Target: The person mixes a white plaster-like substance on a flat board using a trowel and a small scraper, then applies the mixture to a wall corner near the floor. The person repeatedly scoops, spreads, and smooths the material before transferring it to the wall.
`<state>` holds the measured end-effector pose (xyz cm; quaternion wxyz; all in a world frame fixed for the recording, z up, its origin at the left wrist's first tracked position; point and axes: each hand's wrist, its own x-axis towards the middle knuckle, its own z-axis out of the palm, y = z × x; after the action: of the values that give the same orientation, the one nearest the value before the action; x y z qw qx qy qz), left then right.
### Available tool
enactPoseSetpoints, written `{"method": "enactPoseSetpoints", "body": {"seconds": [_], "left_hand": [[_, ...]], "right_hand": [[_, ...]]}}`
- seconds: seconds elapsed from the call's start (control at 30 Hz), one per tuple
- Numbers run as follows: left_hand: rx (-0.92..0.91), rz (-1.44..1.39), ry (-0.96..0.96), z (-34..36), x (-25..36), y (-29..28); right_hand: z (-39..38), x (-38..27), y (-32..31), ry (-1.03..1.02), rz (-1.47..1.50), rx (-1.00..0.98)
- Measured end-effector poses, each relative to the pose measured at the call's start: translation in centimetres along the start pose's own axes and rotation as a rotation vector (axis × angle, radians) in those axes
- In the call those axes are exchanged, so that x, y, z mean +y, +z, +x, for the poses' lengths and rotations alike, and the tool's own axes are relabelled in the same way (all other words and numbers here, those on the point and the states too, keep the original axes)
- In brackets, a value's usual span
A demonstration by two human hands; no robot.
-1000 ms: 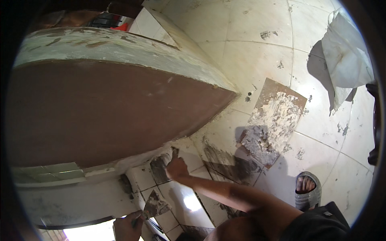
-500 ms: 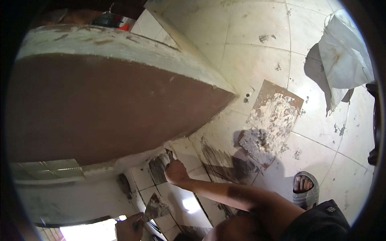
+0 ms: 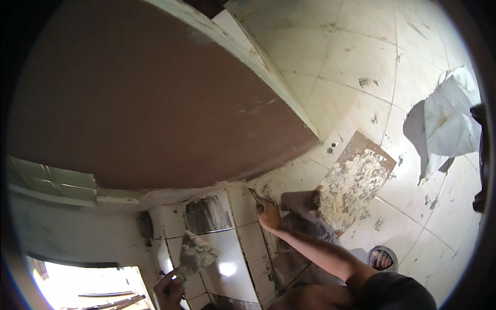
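My left hand point(image 3: 169, 290) is closed round the handle of a putty knife point(image 3: 198, 253), its broad blade smeared with grey filler and held up over the white tiles. My right hand point(image 3: 267, 216) grips a small scraper point(image 3: 252, 193), of which only a thin dark tip shows past the fingers. That tip is close to the tiles by the foot of the brown wall panel point(image 3: 170, 103). Left of the right hand, a tile carries a dark smeared patch point(image 3: 208, 213). More dark streaks point(image 3: 305, 227) spread beside my right forearm.
A brown board point(image 3: 356, 181) heaped with pale filler lies on the tiled floor point(image 3: 351, 62) to the right. Beyond it stands a white sack point(image 3: 449, 119). A sandalled foot point(image 3: 382, 258) is near my right arm. At lower left is a bright opening point(image 3: 93, 287).
The view has shifted. My right hand has moved right, away from the dark smeared patch, which now shows fully. The left hand's putty knife shows more of its blade.
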<state>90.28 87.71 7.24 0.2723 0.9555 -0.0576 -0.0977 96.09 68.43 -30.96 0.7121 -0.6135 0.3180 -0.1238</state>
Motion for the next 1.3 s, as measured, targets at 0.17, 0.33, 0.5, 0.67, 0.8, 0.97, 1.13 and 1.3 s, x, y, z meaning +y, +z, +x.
{"method": "enactPoseSetpoints", "body": {"seconds": [0.17,0.33,0.5,0.67,0.8,0.97,1.13,1.3], "left_hand": [[0.07,-0.148,0.114,0.1,-1.8,-1.6],[0.035,-0.078,0.083,0.4,-3.4,-1.8],[0.077,-0.171,0.082,0.5,-3.8,-1.6],[0.078,-0.214,0.15,0.6,-3.6,-2.2],[0.124,-0.249,0.072,0.3,-3.3,-1.9],[0.127,-0.365,0.092,0.4,-2.5,-1.6],[0.09,-0.335,0.045,-0.1,-2.2,-2.2],[0.126,-0.284,0.068,0.5,-2.0,-2.4]], "right_hand": [[0.2,0.3,2.2,-0.042,0.045,0.005],[-2.0,-0.2,3.3,-0.014,0.05,0.024],[-1.9,-0.5,3.2,-0.168,0.004,0.086],[-1.3,-1.6,3.4,-0.174,-0.093,0.113],[-2.5,-2.6,3.0,-0.144,-0.028,0.076],[-3.1,-3.8,2.7,-0.215,-0.006,0.052],[-2.8,-4.7,2.5,-0.239,0.021,0.081],[-2.8,-5.8,0.3,0.574,0.397,-0.167]]}}
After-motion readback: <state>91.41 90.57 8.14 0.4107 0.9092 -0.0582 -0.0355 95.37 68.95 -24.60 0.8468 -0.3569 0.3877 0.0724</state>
